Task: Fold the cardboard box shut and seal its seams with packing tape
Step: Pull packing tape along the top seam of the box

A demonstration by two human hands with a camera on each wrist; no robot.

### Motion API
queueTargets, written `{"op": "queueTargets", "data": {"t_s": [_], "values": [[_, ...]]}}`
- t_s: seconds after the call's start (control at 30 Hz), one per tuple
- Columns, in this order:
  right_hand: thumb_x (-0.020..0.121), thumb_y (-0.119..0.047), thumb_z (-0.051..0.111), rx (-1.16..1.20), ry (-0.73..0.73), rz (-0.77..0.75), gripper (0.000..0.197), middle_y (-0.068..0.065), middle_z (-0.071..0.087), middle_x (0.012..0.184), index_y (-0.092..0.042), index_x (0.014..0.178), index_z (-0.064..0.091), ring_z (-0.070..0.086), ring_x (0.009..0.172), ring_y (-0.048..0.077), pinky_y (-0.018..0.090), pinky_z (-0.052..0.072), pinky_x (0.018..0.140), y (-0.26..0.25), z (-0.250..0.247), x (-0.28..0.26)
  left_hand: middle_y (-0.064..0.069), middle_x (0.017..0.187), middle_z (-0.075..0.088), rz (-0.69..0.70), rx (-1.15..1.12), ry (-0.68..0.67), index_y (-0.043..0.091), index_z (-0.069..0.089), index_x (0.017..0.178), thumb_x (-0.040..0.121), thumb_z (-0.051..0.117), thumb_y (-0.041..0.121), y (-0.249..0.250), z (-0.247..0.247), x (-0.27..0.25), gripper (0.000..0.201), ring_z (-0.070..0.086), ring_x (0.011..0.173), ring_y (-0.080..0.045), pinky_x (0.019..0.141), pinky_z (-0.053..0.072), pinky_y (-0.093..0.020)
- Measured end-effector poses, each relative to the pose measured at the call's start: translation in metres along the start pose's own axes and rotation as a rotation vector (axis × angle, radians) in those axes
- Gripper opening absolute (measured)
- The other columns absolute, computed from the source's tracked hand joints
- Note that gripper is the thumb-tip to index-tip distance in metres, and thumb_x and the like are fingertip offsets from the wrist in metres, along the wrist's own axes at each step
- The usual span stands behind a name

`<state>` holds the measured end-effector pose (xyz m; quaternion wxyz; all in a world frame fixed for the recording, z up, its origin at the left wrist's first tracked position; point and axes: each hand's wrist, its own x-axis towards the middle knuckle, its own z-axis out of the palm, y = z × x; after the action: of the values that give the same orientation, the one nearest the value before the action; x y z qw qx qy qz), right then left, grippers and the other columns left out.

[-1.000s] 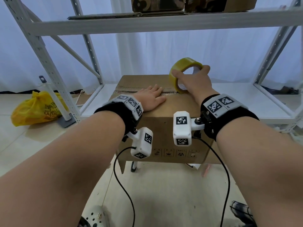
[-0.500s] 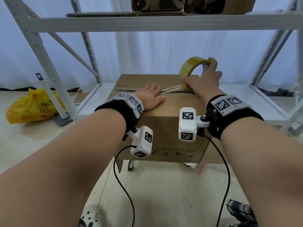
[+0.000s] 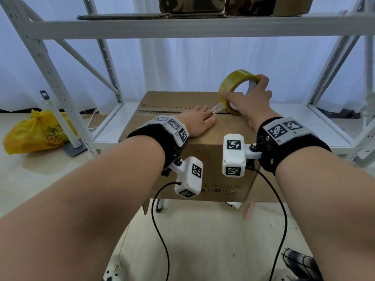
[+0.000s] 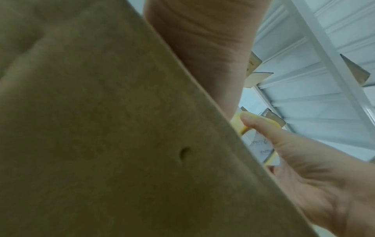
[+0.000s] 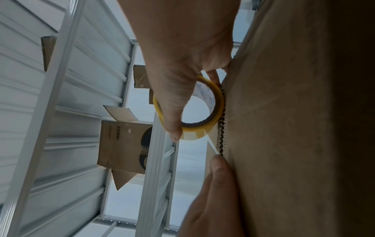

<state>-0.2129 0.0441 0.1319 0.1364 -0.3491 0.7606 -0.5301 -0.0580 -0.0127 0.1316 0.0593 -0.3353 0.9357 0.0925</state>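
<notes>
Cardboard box point(image 3: 205, 159) set against white metal shelving point(image 3: 125, 29), pale tiled floor point(image 3: 198, 240), yellow bag point(image 3: 34, 132) at left, left hand point(image 3: 197, 123) laid flat on box top, tape roll point(image 3: 236, 90) gripped by right hand point(image 3: 254, 104) over the seam

The box point(image 3: 182, 151) is plain brown cardboard with a row of small black printed symbols low on its front, and a dark zigzag edge runs along the top seam. The tape roll point(image 3: 235, 86) at 1 o'clock from it is see-through yellowish, with a white inner core carrying some blue and red print in the right wrist view. Both wrist bands point(image 3: 292, 147) are black with white blocks covered in black-and-white square codes. The shelf rack point(image 3: 113, 27) is white-grey all over, curtain point(image 3: 182, 63) behind it pale bluish white. Over at 9 o'clock there's a bright yellow bag point(image 3: 38, 132) with dark print. The floor point(image 3: 203, 240) is beige.
</notes>
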Motion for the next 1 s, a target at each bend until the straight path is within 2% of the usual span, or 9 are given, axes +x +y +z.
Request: {"op": "queueTargets", "data": {"t_s": [0.13, 0.23, 0.4, 0.53, 0.6, 0.67, 0.8, 0.9, 1.0], "values": [[0.069, -0.047, 0.076, -0.071, 0.012, -0.053, 0.100, 0.008, 0.026, 0.133, -0.031, 0.142, 0.010, 0.040, 0.123, 0.029, 0.042, 0.039, 0.102, 0.000, 0.005, -0.006, 0.006, 0.160, 0.002, -0.100, 0.026, -0.021, 0.046, 0.013, 0.147, 0.095, 0.010, 0.061, -0.024, 0.001, 0.001, 0.054, 0.001, 0.147, -0.027, 0.113, 0.004, -0.061], [0.071, -0.043, 0.076, -0.089, 0.013, -0.062, 0.102, 0.010, 0.025, 0.136, -0.030, 0.145, 0.007, 0.036, 0.126, 0.030, 0.042, 0.038, 0.102, 0.000, 0.004, -0.011, 0.006, 0.160, 0.001, -0.212, 0.027, 0.003, 0.055, 0.014, 0.142, 0.092, 0.008, 0.066, -0.050, 0.001, -0.011, 0.052, 0.000, 0.146, -0.031, 0.110, 0.002, -0.067], [0.074, -0.039, 0.076, -0.078, -0.003, -0.076, 0.098, 0.011, 0.025, 0.136, -0.026, 0.144, 0.009, 0.032, 0.103, 0.015, 0.030, 0.035, 0.087, -0.002, -0.001, -0.015, -0.008, 0.160, 0.001, -0.379, 0.012, 0.052, 0.048, 0.009, 0.147, 0.096, 0.011, 0.060, -0.083, 0.001, -0.032, 0.053, 0.000, 0.146, -0.035, 0.116, 0.001, -0.052], [0.066, -0.045, 0.080, -0.010, 0.002, -0.025, 0.103, 0.011, 0.028, 0.132, -0.027, 0.140, 0.012, 0.040, 0.115, 0.022, 0.033, 0.039, 0.092, -0.006, 0.002, -0.014, -0.009, 0.159, 0.000, -0.397, -0.003, 0.064, 0.036, 0.008, 0.151, 0.098, 0.012, 0.055, -0.082, -0.001, -0.036, 0.056, 0.000, 0.146, -0.030, 0.118, 0.000, -0.046], [0.062, -0.048, 0.081, 0.030, -0.010, 0.005, 0.104, 0.010, 0.030, 0.130, -0.027, 0.139, 0.013, 0.042, 0.119, 0.026, 0.036, 0.042, 0.096, -0.009, 0.009, -0.015, -0.006, 0.160, -0.001, -0.343, 0.004, 0.062, 0.022, 0.007, 0.152, 0.100, 0.013, 0.049, -0.076, -0.003, -0.035, 0.059, 0.000, 0.147, -0.024, 0.119, 0.001, -0.044], [0.063, -0.048, 0.081, 0.043, -0.013, 0.010, 0.103, 0.010, 0.030, 0.129, -0.028, 0.138, 0.013, 0.043, 0.117, 0.026, 0.036, 0.043, 0.094, -0.011, 0.015, -0.015, -0.004, 0.160, -0.003, -0.248, -0.001, 0.029, 0.015, 0.004, 0.152, 0.102, 0.014, 0.044, -0.062, -0.004, -0.031, 0.059, -0.001, 0.147, -0.020, 0.119, 0.001, -0.042], [0.069, -0.050, 0.077, 0.052, -0.022, 0.049, 0.096, 0.011, 0.027, 0.132, -0.026, 0.137, 0.014, 0.041, 0.112, 0.024, 0.033, 0.039, 0.088, -0.014, 0.017, -0.012, -0.006, 0.160, -0.002, -0.088, 0.019, -0.031, 0.013, 0.005, 0.152, 0.103, 0.015, 0.041, -0.027, -0.004, -0.016, 0.057, -0.002, 0.147, -0.019, 0.118, 0.001, -0.038], [0.079, -0.054, 0.065, 0.128, -0.012, 0.111, 0.077, 0.010, 0.027, 0.129, -0.027, 0.134, 0.019, 0.041, 0.100, 0.025, 0.034, 0.037, 0.082, -0.017, 0.016, -0.011, -0.006, 0.160, -0.002, -0.086, 0.031, -0.038, 0.012, 0.006, 0.152, 0.103, 0.017, 0.043, -0.028, -0.004, -0.007, 0.059, -0.001, 0.147, -0.019, 0.117, 0.001, -0.036], [0.079, -0.053, 0.065, 0.197, -0.002, 0.140, 0.073, 0.009, 0.035, 0.127, -0.024, 0.129, 0.021, 0.044, 0.101, 0.024, 0.034, 0.038, 0.082, -0.018, 0.017, -0.008, -0.006, 0.160, 0.002, -0.082, 0.010, -0.006, 0.016, 0.011, 0.152, 0.102, 0.020, 0.046, -0.034, -0.002, -0.006, 0.059, 0.003, 0.147, -0.021, 0.118, 0.004, -0.037]]}}
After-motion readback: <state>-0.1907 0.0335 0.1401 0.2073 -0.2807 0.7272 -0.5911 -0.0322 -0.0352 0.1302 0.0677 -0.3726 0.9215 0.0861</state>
